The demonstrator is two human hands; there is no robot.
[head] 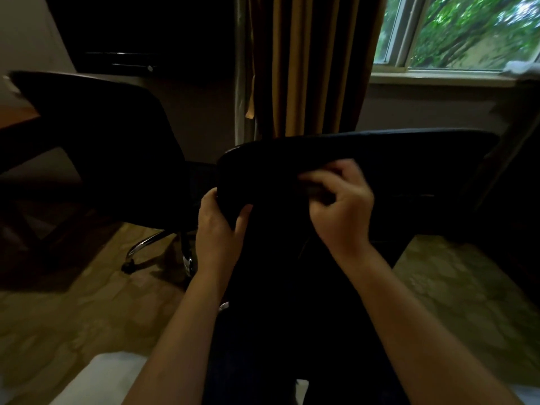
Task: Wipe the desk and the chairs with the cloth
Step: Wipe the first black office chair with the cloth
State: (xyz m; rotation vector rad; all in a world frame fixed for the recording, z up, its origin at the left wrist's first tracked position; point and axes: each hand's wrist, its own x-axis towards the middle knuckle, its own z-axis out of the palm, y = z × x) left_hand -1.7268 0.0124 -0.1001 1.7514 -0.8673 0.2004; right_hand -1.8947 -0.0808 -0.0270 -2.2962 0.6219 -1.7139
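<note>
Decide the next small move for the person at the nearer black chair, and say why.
Probably sweep the right hand rightward along the black curved chair back: it holds a blurred dark cloth near the middle, while the left hand grips the left edge, steadying it.

The head-worn camera looks forward and down, close above a chair back [394,159], toward the window [467,33].

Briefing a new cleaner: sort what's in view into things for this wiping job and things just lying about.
For the job: near black office chair, gripped by left hand; blurred right hand on its backrest; second black office chair; brown wooden desk. The cloth is not clearly visible.
Lying about: gold striped curtain; window; patterned carpet.
</note>
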